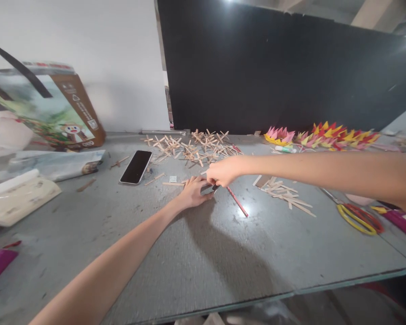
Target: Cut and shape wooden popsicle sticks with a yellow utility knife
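Left hand (193, 192): low on the desk (155, 271), fingers reaching over one end of a stick (170, 184); we cannot tell whether they pinch it or only press.
Right hand (223, 172): fingers curled in on a small dark piece (215, 187); most of it is covered, so we cannot name it.
Place: dark piece shows between the hands, close to the left thumb; stick juts leftward from under the left fingers.
Stick feel: thin pale wood by its look; we judge it light, stiff, hardly slippery, easy to snap or splinter.
Stick hold: we would pin it flat near its middle, or pinch the long sides.
Dark piece hold: looks hard and light; we would grip the dark end and treat any hidden edge as possibly sharp.
Pencil (237, 202): just beside the right hand; may roll if nudged.
Heap (192, 149): crossed sticks just beyond the hands, tight for forward moves.
Sides: phone (136, 167) to the left; loose sticks (287, 194) to the right, scissors (357, 219) farther out.
Edges: near edge (291, 294) has the widest room before it; black panel (274, 67) stands behind.
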{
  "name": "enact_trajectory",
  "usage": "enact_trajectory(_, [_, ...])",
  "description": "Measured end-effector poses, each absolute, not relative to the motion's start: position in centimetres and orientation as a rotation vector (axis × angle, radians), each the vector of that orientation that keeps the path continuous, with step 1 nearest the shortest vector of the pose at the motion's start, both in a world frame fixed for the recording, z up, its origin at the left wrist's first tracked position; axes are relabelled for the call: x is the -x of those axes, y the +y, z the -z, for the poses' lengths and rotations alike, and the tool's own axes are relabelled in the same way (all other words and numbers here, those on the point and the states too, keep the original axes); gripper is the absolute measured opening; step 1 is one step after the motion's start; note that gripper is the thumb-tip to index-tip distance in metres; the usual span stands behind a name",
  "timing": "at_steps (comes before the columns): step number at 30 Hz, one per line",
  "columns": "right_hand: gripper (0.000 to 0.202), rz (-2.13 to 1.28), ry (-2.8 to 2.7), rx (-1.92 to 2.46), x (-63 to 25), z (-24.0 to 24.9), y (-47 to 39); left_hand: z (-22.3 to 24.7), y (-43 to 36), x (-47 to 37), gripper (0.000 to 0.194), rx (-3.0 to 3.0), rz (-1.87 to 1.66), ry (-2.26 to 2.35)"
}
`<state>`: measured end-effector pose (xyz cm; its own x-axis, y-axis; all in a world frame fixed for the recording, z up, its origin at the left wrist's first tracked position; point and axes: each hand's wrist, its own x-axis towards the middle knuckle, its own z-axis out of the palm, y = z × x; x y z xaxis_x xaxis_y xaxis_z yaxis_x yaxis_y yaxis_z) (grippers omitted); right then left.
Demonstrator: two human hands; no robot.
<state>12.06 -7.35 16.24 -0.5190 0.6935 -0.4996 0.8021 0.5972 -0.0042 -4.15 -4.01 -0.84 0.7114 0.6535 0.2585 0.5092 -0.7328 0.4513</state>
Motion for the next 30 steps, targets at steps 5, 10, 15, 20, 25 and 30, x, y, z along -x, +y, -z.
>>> enact_trajectory(5, [0.028, 0.404, 2.288, -1.383, -12.5, -15.5, -7.5, 1.1, -4.1, 4.2, 0.037, -2.553, -0.631, 0.909])
enact_trajectory(10, [0.027, 0.57, 2.206, -1.567, -13.7, -14.8, -7.8, 0.6, -4.4, 4.2, 0.039, -2.549, -0.619, 0.895])
enact_trajectory(15, [0.022, 0.571, 2.33, -1.703, -15.4, -13.7, -9.3, -0.3, -5.2, 4.4, 0.038, -2.532, -0.609, 0.929])
enact_trajectory(20, [0.023, 0.423, 2.509, -1.83, -16.7, -12.2, -11.1, 0.3, -5.1, 4.3, 0.031, -2.49, -0.705, 0.919])
enact_trajectory(25, [0.031, 0.323, 2.681, -2.018, -18.3, -9.6, -12.6, -1.3, -5.2, 4.2, 0.026, -2.304, -1.114, 0.937])
enact_trajectory(30, [0.034, 0.367, 2.897, -2.277, -20.4, -5.6, -14.4, -6.9, -10.2, 5.4, 0.02, -2.28, -1.598, 0.849])
